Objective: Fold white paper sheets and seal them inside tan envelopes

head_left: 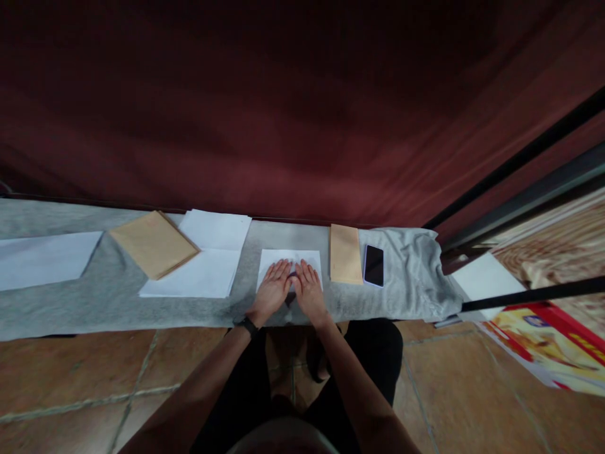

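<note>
Here's the paper (265, 257), midway between the surface's (113, 299) far and near edges, with the left hand (274, 288) and right hand (307, 288) laid flat on it, fingers straight, gripping nothing. It looks like a pressing or smoothing step, and the next move seems to call for even pressure without skidding the paper. Toward the surface's right end lie brown paper (345, 253), then a phone (374, 265); leftward, white sheets (215, 232) partly under a brown stack (152, 246).
</note>
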A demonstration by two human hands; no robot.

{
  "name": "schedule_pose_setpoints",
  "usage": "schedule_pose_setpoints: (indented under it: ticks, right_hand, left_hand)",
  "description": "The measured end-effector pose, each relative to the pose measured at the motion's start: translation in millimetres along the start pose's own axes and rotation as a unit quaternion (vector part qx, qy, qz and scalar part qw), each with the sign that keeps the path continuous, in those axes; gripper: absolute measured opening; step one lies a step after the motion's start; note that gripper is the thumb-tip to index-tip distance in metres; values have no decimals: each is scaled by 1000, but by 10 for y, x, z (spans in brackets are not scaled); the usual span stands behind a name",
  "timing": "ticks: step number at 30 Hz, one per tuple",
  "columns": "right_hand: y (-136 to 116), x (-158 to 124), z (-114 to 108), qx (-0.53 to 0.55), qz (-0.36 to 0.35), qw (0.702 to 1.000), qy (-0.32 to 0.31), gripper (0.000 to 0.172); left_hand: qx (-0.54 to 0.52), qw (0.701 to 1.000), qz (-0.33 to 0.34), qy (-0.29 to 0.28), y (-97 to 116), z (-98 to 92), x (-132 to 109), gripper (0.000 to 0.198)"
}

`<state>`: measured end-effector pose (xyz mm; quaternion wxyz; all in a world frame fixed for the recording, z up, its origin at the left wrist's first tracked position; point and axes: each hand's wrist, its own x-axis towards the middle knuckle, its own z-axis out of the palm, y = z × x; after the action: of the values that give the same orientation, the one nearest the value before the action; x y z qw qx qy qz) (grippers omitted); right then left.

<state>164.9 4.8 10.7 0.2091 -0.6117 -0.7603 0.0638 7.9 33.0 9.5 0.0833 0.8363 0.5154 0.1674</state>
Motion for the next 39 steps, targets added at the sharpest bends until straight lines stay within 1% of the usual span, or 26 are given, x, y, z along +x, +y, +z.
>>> schedule_pose_setpoints:
  ticks: [3, 7, 10, 13, 19, 26, 31, 33, 36, 39]
  right_hand:
    - [19, 106, 20, -6, -18, 999, -28, 48]
    - [66, 143, 71, -32, -6, 999, -24, 48]
    - [83, 155, 110, -45, 18, 999, -7, 49]
    - [94, 156, 144, -55, 48, 997, 18, 52]
    - [132, 106, 187, -72, 85, 992, 58, 58]
    - [131, 62, 205, -50, 129, 986, 91, 65]
    - [163, 2, 229, -58, 130, 982, 128, 63]
    - [179, -14, 216, -66, 128, 982, 123, 62]
    - [165, -12, 170, -70, 114, 987, 91, 60]
    - [99, 35, 140, -52, 78, 994, 56, 57]
  left_hand:
    - [6, 1000, 7, -20, 3, 79, 77, 56]
    - [20, 1000, -19, -14, -6, 128, 91, 58]
    - [25, 999, -41, -2, -12, 129, 85, 59]
    - [24, 997, -69, 25, -42, 124, 66, 61]
    - [35, 991, -117, 59, -191, 93, -21, 66]
    - [33, 984, -139, 103, -337, 97, -115, 68]
    - [36, 981, -148, 121, -357, 94, -142, 69]
    - [33, 980, -151, 123, -353, 74, -136, 68]
    - [29, 980, -153, 121, -320, 24, -91, 66]
    - [20, 987, -124, 99, -232, -28, 3, 63]
